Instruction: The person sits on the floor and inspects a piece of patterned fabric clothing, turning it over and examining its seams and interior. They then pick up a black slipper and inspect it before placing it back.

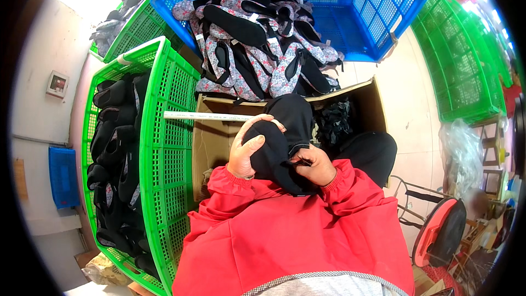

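In front of my red smock I hold a black fabric shoe (267,151). My left hand (244,152) curves round its rounded end, with the thumb on the near side and the fingertips over the far edge. At the opening edge my right hand (314,165) grips the fabric, its thumb laid over the rim and some fingertips hidden inside or beneath. Both hands are above my lap, where my black trouser legs (372,156) show. Dark cloth on dark trousers makes the shoe's outline hard to follow.
A cardboard box (211,148) with black plastic inside stands ahead, a white rod (208,115) across it. Floral shoes (249,63) spill from a blue crate (372,13). Left, a green crate (172,131) holds black shoes (115,148). A red-and-black stool (438,233) stands right.
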